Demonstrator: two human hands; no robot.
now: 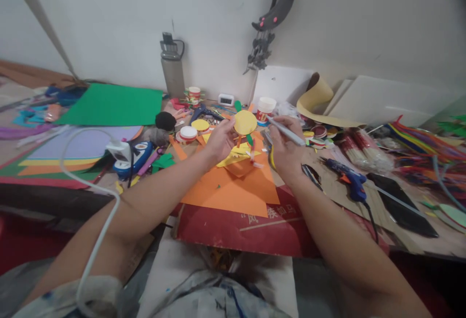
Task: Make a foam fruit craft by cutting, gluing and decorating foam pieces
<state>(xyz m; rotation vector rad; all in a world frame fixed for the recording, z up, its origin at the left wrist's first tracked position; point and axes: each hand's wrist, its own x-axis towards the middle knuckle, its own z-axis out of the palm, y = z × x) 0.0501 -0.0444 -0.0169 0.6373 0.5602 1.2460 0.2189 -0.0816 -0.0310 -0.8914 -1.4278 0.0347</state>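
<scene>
My left hand [223, 141] pinches the edge of a round yellow disc [245, 122] and holds it up above the work area. Green and orange strips stick out around the disc; whether all of them are joined to it I cannot tell. In my right hand [286, 145] is a grey marker pen [287, 131], slanted with one end toward the disc but apart from it. Orange sheets [225, 192] with yellow scraps [238, 155] on top lie beneath both hands. A white-lidded paper tub [266, 109] stands just behind the pen.
A blue glue gun [351, 179] and a black phone [402, 206] lie at right. Blue power strip [134, 160] with a white plug and cable is at left. Green sheet [112, 104], grey bottle [173, 68] and small clock [226, 99] sit toward the wall. A red board [218, 228] edges the front.
</scene>
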